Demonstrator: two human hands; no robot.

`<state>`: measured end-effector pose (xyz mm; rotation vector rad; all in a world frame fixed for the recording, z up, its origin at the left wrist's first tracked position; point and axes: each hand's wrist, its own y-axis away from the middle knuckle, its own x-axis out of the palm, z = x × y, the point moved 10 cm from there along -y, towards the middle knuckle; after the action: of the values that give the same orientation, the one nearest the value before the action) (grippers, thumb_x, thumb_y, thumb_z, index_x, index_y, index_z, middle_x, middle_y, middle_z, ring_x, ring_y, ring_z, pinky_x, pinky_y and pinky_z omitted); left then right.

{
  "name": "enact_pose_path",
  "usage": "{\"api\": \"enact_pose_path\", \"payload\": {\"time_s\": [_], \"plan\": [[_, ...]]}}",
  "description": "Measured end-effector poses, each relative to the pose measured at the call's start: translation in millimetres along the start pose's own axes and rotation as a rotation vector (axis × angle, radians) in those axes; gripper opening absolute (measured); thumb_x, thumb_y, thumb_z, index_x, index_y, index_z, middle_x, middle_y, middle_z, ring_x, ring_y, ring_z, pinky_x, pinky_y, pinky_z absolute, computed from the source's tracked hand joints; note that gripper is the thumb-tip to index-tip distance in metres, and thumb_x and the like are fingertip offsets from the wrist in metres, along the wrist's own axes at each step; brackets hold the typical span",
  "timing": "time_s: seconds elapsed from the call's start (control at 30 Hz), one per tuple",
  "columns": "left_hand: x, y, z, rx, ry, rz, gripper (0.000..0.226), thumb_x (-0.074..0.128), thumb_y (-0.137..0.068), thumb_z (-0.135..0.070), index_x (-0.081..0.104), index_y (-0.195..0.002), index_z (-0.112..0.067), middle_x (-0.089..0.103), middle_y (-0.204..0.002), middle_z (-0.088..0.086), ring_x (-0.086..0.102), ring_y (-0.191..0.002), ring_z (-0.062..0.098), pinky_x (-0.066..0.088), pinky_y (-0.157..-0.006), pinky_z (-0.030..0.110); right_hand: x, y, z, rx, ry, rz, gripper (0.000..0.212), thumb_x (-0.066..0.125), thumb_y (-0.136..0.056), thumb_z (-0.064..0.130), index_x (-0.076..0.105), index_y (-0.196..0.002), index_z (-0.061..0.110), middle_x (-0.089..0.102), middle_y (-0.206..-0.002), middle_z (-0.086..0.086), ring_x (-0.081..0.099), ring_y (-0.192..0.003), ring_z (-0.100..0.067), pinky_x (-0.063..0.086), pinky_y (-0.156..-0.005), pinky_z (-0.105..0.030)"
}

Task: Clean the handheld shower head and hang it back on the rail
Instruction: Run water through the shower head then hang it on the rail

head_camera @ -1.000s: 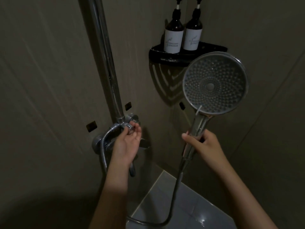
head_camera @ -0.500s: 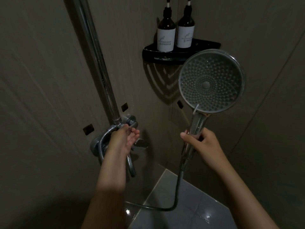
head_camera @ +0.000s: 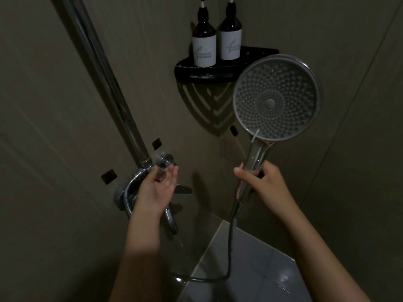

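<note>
The left hand (head_camera: pixel 156 189), left of centre, is half-curling thumb and fingers around a small metal knob (head_camera: pixel 161 174) at the foot of the rail (head_camera: pixel 104 83). The right hand (head_camera: pixel 262 182) is gripping the shower head (head_camera: pixel 277 99) by its handle, fingers wrapped tight. Its long axis is running nearly upright, the round face turning toward the camera at right of centre. The hose (head_camera: pixel 231 243) is drooping to the pale floor (head_camera: pixel 268 271) between dim tiled walls (head_camera: pixel 54 127).
</note>
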<state>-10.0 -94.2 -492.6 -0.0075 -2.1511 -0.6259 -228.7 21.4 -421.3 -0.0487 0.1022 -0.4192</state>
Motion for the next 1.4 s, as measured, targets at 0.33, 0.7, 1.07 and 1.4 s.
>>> {"api": "enact_pose_path", "payload": {"time_s": [0.33,0.7,1.07,1.4], "plan": [[9,6,14,-0.159,0.727,0.32,0.033,0.037,-0.096,-0.006,0.052,-0.119,0.012,0.06,-0.108,0.028,0.063,-0.096,0.032,0.055,-0.076,0.044,9,-5,3,-0.023,0.078,0.063,0.014,0.069,-0.082,0.019,0.065,-0.091,0.009,0.061,-0.077,0.0,0.059,-0.071,-0.002,0.048,-0.07,-0.018],[-6,12,8,-0.015,0.554,0.084,0.026,0.046,-0.095,-0.011,0.056,-0.115,0.003,0.064,-0.103,0.028,0.066,-0.09,0.031,0.057,-0.059,0.04,-3,-7,11,-0.07,0.023,0.013,0.004,0.068,-0.083,0.018,0.063,-0.084,0.018,0.063,-0.076,0.002,0.06,-0.068,0.003,0.048,-0.064,-0.009],[-16,15,6,0.104,0.163,0.045,0.033,0.043,-0.095,-0.019,0.061,-0.122,-0.013,0.061,-0.121,0.005,0.043,-0.132,0.011,0.031,-0.108,0.013,-9,-9,6,-0.053,0.003,-0.013,0.005,0.068,-0.083,0.017,0.063,-0.082,0.018,0.062,-0.075,-0.001,0.061,-0.069,-0.004,0.05,-0.067,-0.016],[-25,7,-13,0.221,-0.049,-0.225,0.023,0.063,-0.088,-0.013,0.059,-0.108,-0.003,0.073,-0.086,0.013,0.073,-0.082,0.016,0.059,-0.066,0.022,-21,-9,-3,-0.036,0.059,-0.046,0.007,0.07,-0.082,0.022,0.064,-0.082,0.017,0.06,-0.072,0.001,0.061,-0.072,-0.009,0.049,-0.07,-0.023]]}}
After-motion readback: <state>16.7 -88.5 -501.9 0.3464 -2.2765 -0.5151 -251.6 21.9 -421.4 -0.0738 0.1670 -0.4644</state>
